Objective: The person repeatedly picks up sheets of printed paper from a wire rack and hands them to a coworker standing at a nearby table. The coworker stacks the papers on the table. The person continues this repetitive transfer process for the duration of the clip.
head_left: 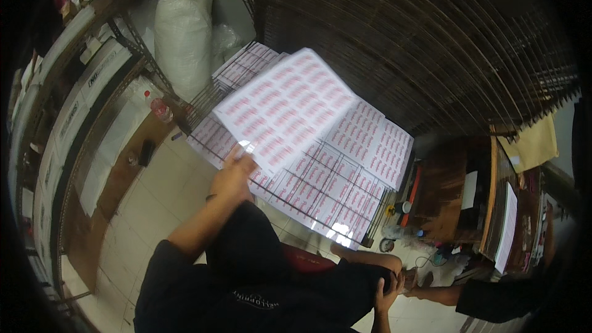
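My left hand (233, 176) is closed on the near corner of a white printed sheet (290, 108) covered in rows of red lettering. The sheet is lifted and tilted over a wire rack shelf (287, 200), its print slightly blurred. Similar sheets (370, 142) lie on the rack, and more printed sheets (327, 194) show below its wires. Low at the right, my right hand (387, 293) rests against the dark cloth by a bent knee, fingers apart, with nothing seen in it.
Tall stacked wire racks (394, 31) rise behind. A stuffed white sack (184, 37) and a bottle (159, 108) stand at the left beside shelving (74, 123). At right are a wooden cabinet (444, 191) and a bare limb (435, 295) with black cloth, apparently another person's.
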A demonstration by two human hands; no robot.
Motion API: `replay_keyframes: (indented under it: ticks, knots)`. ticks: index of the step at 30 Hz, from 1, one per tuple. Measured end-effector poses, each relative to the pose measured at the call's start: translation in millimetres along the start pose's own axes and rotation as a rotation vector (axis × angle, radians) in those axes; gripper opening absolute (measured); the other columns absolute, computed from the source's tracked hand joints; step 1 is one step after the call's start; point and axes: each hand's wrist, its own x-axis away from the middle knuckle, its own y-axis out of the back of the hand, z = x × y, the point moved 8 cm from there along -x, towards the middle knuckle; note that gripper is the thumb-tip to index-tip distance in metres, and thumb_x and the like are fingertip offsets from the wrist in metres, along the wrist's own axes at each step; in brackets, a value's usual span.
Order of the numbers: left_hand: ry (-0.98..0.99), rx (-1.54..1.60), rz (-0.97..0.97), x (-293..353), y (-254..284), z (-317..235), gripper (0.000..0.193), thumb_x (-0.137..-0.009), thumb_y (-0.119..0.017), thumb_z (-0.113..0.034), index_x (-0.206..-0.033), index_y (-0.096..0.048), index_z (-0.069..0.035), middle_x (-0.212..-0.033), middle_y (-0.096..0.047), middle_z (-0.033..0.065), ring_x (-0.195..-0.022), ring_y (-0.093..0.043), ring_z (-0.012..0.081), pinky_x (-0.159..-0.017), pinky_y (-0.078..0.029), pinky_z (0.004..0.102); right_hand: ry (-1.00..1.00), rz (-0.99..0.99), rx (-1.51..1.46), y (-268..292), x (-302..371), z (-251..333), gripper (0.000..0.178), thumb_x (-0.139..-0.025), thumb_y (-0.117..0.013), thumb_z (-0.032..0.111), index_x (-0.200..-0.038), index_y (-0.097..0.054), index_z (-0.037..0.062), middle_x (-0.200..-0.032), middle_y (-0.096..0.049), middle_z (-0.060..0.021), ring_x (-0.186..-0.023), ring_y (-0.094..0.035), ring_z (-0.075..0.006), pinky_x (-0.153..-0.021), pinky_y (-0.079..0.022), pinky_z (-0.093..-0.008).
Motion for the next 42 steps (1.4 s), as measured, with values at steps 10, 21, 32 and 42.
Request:
replay_keyframes:
  ticks: [10,21,32,42]
  knots:
    - [-0.333,0.0,-0.283,-276,138,-85,0.041,-0.081,-0.052,-0.003,-0.122,-0.043,-0.001,-0.103,-0.053,0.0085,-0.088,-0.055,0.0156,-0.07,-0.048,0.0254,-0.146,0.012,-0.036,-31,-7,-42,0.049,-0.092,-0.035,0.036,-0.121,-0.043,-0.0031,-0.115,-0.038,-0.0262,-0.108,-0.038,-0.04,-0.094,-0.03,-0.048]
    - [-0.415,-0.12,-0.417,-422,136,-88,0.03,-0.08,-0.05,0.001,-0.109,-0.056,0.005,-0.089,-0.06,0.0111,-0.07,-0.059,0.0163,-0.06,-0.05,0.0244,-0.215,0.137,0.111,-34,-29,5,0.046,-0.094,-0.032,0.036,-0.122,-0.041,0.0001,-0.113,-0.039,-0.0229,-0.106,-0.038,-0.0369,-0.094,-0.029,-0.0451]
    - [-0.44,-0.166,-0.42,-478,143,-64,0.028,-0.077,-0.056,0.002,-0.105,-0.057,0.004,-0.092,-0.061,0.0135,-0.073,-0.062,0.0155,-0.058,-0.053,0.0237,-0.331,0.144,-0.005,-42,-26,-78,0.049,-0.092,-0.038,0.041,-0.126,-0.045,0.0071,-0.123,-0.043,-0.0222,-0.109,-0.036,-0.0389,-0.095,-0.028,-0.0458]
    - [-0.402,-0.157,-0.432,-483,142,-55,0.029,-0.077,-0.057,0.003,-0.106,-0.055,0.006,-0.089,-0.06,0.0159,-0.074,-0.063,0.0204,-0.062,-0.056,0.0274,-0.266,0.225,0.151,-42,-31,-70,0.049,-0.092,-0.038,0.04,-0.127,-0.041,0.0057,-0.121,-0.041,-0.0259,-0.108,-0.035,-0.0405,-0.094,-0.028,-0.0477]
